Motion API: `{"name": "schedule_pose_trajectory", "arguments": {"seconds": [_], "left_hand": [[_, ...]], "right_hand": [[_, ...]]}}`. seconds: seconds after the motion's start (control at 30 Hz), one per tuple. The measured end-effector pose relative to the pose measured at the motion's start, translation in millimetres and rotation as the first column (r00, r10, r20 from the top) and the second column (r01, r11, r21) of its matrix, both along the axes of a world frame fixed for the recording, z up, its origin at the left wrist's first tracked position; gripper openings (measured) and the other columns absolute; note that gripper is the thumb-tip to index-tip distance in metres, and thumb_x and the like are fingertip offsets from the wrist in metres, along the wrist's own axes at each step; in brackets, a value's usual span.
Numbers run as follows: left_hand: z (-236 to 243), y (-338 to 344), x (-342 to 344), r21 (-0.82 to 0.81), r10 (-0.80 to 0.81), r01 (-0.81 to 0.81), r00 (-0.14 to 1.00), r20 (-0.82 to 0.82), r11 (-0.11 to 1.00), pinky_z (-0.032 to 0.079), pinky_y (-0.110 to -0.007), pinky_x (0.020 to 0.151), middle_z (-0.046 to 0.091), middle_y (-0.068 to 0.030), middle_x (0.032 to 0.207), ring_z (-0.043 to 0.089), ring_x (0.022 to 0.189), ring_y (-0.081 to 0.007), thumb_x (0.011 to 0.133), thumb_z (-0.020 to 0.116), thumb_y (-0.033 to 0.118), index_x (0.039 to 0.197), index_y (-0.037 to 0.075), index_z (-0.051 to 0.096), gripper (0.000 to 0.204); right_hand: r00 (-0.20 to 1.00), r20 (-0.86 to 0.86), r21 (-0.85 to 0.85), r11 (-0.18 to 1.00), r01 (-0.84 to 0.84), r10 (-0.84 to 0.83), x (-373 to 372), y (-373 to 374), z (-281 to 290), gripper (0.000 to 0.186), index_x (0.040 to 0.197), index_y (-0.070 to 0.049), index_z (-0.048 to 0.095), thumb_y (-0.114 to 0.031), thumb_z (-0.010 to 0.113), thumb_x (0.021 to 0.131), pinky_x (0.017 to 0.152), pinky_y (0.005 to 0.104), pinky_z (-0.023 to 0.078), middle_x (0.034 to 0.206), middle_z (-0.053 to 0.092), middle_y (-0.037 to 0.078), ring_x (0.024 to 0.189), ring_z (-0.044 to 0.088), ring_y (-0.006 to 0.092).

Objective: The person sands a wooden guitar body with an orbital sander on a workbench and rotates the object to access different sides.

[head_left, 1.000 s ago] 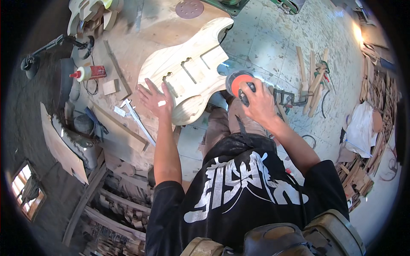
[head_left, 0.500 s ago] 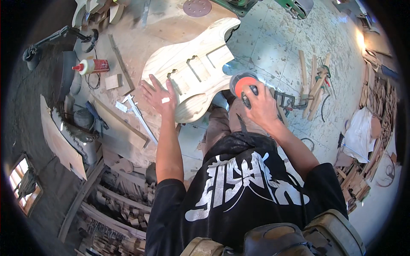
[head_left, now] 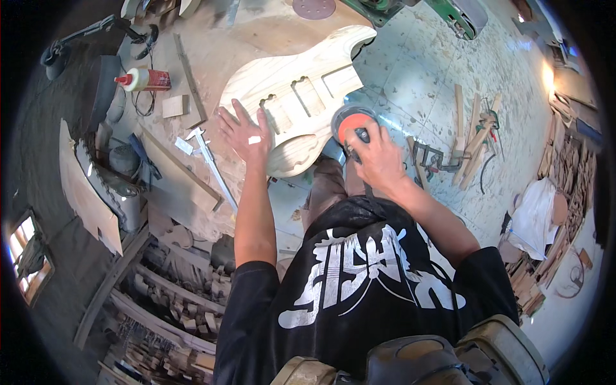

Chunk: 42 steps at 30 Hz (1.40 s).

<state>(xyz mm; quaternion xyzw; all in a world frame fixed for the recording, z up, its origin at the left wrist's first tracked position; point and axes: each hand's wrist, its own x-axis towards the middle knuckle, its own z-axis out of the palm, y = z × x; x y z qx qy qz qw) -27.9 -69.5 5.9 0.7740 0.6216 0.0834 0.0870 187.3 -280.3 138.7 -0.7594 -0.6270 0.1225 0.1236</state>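
Note:
A pale wooden electric guitar body (head_left: 269, 76) lies on the workbench, with routed cavities in its top and a curved recess near its lower edge. My left hand (head_left: 249, 136) rests on its left end, fingers spread, with a small white patch on the back of the hand. Wrapped round a random orbital sander (head_left: 351, 120) with an orange top is my right hand (head_left: 380, 154). The sander sits at the right near edge of the guitar body, its pad tilted toward that edge. Whether the pad touches the wood is hidden.
Left of the body are a caliper (head_left: 212, 165), a wood block (head_left: 175, 106), a glue bottle (head_left: 146, 80) and a wooden strip (head_left: 189, 80). A round sanding disc (head_left: 314, 8) lies beyond. Clamps (head_left: 436, 157) and wood strips are on the floor at right.
My right hand has moved the sander leftward, closer in along the guitar body's near edge. My left hand stays on the body. The whole view has shifted slightly.

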Motion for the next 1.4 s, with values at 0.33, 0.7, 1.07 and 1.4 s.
{"name": "schedule_pose_trajectory", "arguments": {"seconds": [0.33,0.7,1.07,1.4], "left_hand": [[-4,0,0,0.01,0.009,-0.009,1.0,-0.016,1.0,0.013,-0.056,0.129,0.018,-0.0256,0.172,0.012,0.161,-0.0422,0.101,0.045,0.062,0.167,0.015,0.03,0.082],[-6,1,0,0.017,0.018,-0.018,1.0,0.008,1.0,0.013,-0.059,0.128,0.019,-0.0254,0.172,0.01,0.161,-0.0418,0.102,0.047,0.061,0.167,0.015,0.031,0.081],[-7,1,-1,0.027,0.011,-0.011,1.0,0.014,1.0,0.015,-0.058,0.128,0.02,-0.0254,0.172,0.013,0.16,-0.0427,0.102,0.046,0.061,0.166,0.014,0.031,0.081],[-9,1,-3,0.036,0.005,-0.006,1.0,0.006,0.999,0.014,-0.059,0.128,0.021,-0.026,0.171,0.013,0.16,-0.0427,0.102,0.047,0.061,0.166,0.014,0.032,0.081]], "right_hand": [[0.999,-0.011,-0.013,0.999,-0.031,0.031,-3,7,4,0.071,0.134,-0.024,0.055,-0.004,0.078,0.07,0.062,0.0423,0.064,0.12,0.05,0.015,0.101,0.06,0.0385],[0.992,-0.007,-0.054,0.99,-0.127,0.126,-8,8,4,0.077,0.133,-0.025,0.056,-0.007,0.084,0.064,0.063,0.0438,0.063,0.121,0.05,0.014,0.103,0.059,0.0373],[0.975,-0.009,-0.01,0.975,-0.22,0.22,-7,3,1,0.065,0.132,-0.026,0.058,-0.007,0.075,0.072,0.06,0.0422,0.063,0.117,0.052,0.015,0.099,0.06,0.0378],[0.973,-0.001,-0.046,0.972,-0.23,0.231,-9,0,-3,0.08,0.133,-0.027,0.056,-0.008,0.086,0.062,0.065,0.0443,0.061,0.122,0.051,0.015,0.105,0.059,0.0378]]}}
